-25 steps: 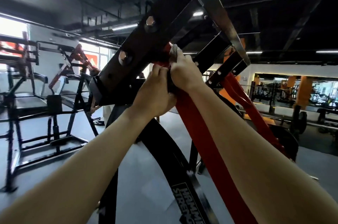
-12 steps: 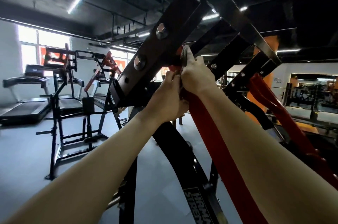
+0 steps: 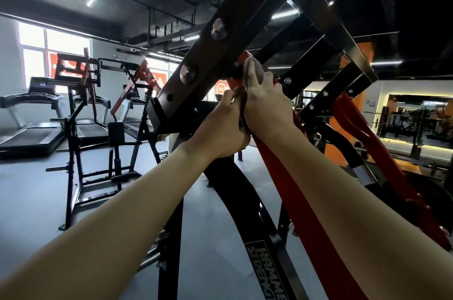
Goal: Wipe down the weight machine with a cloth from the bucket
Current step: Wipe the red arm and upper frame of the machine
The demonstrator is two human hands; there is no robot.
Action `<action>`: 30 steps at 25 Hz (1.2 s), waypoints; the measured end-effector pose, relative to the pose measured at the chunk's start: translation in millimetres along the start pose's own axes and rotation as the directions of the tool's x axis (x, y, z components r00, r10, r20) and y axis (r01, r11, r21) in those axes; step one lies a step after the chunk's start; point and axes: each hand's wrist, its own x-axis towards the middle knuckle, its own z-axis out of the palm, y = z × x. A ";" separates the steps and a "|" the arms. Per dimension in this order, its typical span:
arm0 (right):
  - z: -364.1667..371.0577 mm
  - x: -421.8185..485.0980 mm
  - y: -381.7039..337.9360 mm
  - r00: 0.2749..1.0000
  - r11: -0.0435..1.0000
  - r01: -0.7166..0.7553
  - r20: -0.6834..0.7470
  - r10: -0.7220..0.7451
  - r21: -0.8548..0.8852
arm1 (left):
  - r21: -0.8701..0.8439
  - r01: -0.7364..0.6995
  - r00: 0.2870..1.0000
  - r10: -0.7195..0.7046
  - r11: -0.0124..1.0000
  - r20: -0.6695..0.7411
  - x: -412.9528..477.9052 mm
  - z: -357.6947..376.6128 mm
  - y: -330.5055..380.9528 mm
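Reaching up into the Hammer Strength weight machine [image 3: 267, 272], the person has both hands at the top of its red lever arm [image 3: 294, 189], just below and to the right of the black beam with two big bolts [image 3: 171, 93]. The right hand [image 3: 267, 106] holds a grey cloth [image 3: 256, 71] against the arm directly under that beam, forefinger laid along the cloth and the other fingers bent over it. The left hand [image 3: 224, 128] touches the right one, slightly lower beneath the beam, fingers curled (whether round the cloth's tail or the arm itself I cannot tell; the right hand hides it). Left of the beam and well beyond it stand a black rack [image 3: 81, 140] and a treadmill [image 3: 31, 113] by a bright window [image 3: 49, 44]. Right of the beam, a second red lever arm [image 3: 367, 140] slopes down.
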 end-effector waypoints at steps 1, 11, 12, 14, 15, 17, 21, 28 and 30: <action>2.1 -9.7 1.4 0.999 0.996 0.035 -0.009 -0.036 -0.077 | 0.000 0.006 1.000 -0.006 1.000 0.001 -1.5 0.7 -0.9; 5.5 -22.6 -6.5 1.000 0.971 -0.002 0.005 0.004 -0.239 | 0.085 -0.048 0.999 0.048 0.995 -0.001 -6.3 -2.6 -15.3; 5.5 -33.8 -6.4 1.000 0.955 0.011 -0.018 -0.018 -0.295 | 0.067 -0.044 0.999 0.044 0.997 0.007 -8.2 -2.4 -16.2; 3.7 -49.6 -7.8 0.997 0.929 0.075 -0.007 -0.083 -0.363 | 0.057 -0.036 0.999 0.035 0.998 0.023 -8.4 -5.8 -17.7; 4.1 -53.6 -10.3 0.991 0.912 0.131 0.025 -0.131 -0.389 | 0.069 -0.012 0.999 0.009 0.998 0.042 -7.0 -10.1 -18.1; 7.8 -50.9 -17.5 0.967 0.865 0.253 0.087 -0.239 -0.434 | 0.116 0.059 0.994 -0.069 0.992 0.088 -3.9 -21.5 -20.0; 24.7 -15.7 -28.0 0.933 0.751 0.360 0.201 -0.299 -0.553 | 0.236 0.042 0.986 -0.079 0.971 0.149 -7.1 -31.5 -28.6; 37.5 -24.5 -44.4 0.967 0.645 0.253 0.163 -0.197 -0.721 | 0.294 0.020 0.978 -0.081 0.956 0.195 -16.4 -30.0 -50.5; 29.9 -34.0 -38.1 0.957 0.564 0.289 0.243 -0.157 -0.774 | 0.295 0.036 0.968 -0.107 0.955 0.229 -15.4 -29.5 -49.9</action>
